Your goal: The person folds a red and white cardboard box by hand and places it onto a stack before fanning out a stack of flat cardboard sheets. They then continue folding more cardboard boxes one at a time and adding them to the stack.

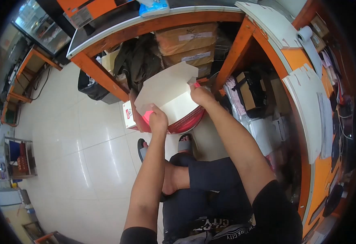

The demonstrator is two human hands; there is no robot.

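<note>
A cardboard box (176, 101) with a white inside stands lid up in front of me, its broad flap raised at the far side. My left hand (158, 120) is closed on the near left edge, beside a bright pink patch (148, 115). At the right edge my right hand (201, 95) grips the box, with a bit of pink showing by its fingers. Below the box a red rounded thing (191, 123) shows, mostly covered by it. A white and red carton (128, 114) stands close to the left of the box.
An orange-framed table (157, 25) stands ahead, with brown taped parcels (188, 44) and dark cloth (138, 61) under it. A black bag (90, 86) lies by its left leg. Shelving with a black case (251, 93) is at the right. My sandalled feet rest on white floor tiles (100, 162).
</note>
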